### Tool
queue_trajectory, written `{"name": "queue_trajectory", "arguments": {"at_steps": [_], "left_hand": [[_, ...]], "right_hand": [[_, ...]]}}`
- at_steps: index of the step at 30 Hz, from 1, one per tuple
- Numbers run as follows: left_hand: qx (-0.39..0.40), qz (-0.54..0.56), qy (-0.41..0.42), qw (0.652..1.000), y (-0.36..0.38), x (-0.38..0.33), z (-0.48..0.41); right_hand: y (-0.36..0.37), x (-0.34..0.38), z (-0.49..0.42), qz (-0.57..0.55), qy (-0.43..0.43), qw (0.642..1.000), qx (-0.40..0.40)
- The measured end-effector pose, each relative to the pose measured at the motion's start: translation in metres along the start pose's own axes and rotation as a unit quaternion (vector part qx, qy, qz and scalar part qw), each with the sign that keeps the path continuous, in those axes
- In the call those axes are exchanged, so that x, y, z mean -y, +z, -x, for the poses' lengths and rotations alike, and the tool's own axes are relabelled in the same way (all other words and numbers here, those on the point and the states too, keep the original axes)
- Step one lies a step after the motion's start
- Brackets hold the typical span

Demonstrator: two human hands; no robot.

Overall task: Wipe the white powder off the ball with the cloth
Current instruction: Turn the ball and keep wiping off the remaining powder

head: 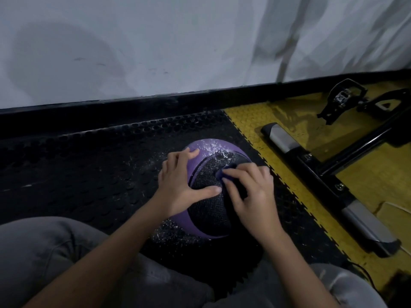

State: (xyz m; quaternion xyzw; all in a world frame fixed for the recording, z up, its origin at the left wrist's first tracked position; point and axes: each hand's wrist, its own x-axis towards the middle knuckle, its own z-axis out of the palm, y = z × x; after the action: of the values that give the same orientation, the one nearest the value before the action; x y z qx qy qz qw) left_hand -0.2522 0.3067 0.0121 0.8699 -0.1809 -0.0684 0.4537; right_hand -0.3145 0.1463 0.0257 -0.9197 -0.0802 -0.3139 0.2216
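Head view: my left hand, fingers spread, steadies purple-and-black rubber ball; right hand clutches dark blue cloth. Advise firm strokes toward far-side white powder.

No text, label, brand, number or sign can be read. Nothing legible shows on the ball, the cloth, the mat or the metal frame.
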Motion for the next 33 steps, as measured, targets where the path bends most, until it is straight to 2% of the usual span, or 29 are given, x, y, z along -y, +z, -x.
{"name": "queue_trajectory", "arguments": {"at_steps": [2, 4, 6, 8, 10, 12, 15, 17, 19, 22, 25, 29, 33], "left_hand": [[0.014, 0.003, -0.002, 1.000, -0.002, -0.002, 0.000], [0.024, -0.001, 0.001, 1.000, -0.001, -0.005, -0.002], [0.025, -0.009, 0.011, 1.000, 0.002, -0.008, -0.003], [0.022, -0.016, 0.021, 0.999, 0.006, -0.008, -0.004], [0.014, -0.021, 0.026, 0.999, 0.008, -0.007, -0.004], [0.005, -0.015, 0.018, 1.000, 0.007, -0.004, -0.003], [-0.013, 0.006, 0.007, 1.000, 0.003, 0.001, -0.002], [-0.022, 0.011, 0.007, 1.000, 0.002, 0.003, -0.001], [-0.020, -0.014, 0.020, 1.000, 0.002, 0.002, 0.000], [-0.019, -0.070, 0.054, 0.996, 0.002, 0.003, 0.000], [0.015, -0.061, 0.072, 0.995, -0.005, 0.006, 0.000], [-0.006, -0.105, 0.106, 0.989, -0.003, 0.010, 0.009], [-0.037, -0.152, 0.075, 0.985, 0.006, 0.005, 0.018]], "right_hand": [[-0.002, -0.015, -0.012, 0.006, 0.012, 1.000, 0.005], [-0.004, -0.035, -0.024, -0.030, 0.105, 0.994, -0.007], [-0.006, -0.051, -0.032, -0.095, 0.218, 0.971, -0.012], [-0.005, -0.055, -0.030, -0.112, 0.259, 0.959, -0.012], [-0.006, -0.044, -0.024, -0.086, 0.214, 0.973, -0.024], [-0.004, -0.024, -0.017, -0.060, 0.134, 0.989, -0.026], [-0.001, -0.004, -0.010, -0.036, 0.031, 0.999, 0.011], [-0.003, -0.014, -0.017, -0.050, 0.052, 0.997, 0.009], [-0.005, -0.033, -0.025, -0.072, 0.136, 0.988, -0.012], [-0.007, -0.054, -0.031, -0.135, 0.263, 0.955, -0.004], [-0.007, -0.057, -0.031, -0.137, 0.296, 0.945, 0.008], [-0.011, -0.050, -0.032, -0.142, 0.282, 0.949, 0.001], [-0.011, -0.020, -0.023, -0.068, 0.134, 0.989, 0.013]]}}
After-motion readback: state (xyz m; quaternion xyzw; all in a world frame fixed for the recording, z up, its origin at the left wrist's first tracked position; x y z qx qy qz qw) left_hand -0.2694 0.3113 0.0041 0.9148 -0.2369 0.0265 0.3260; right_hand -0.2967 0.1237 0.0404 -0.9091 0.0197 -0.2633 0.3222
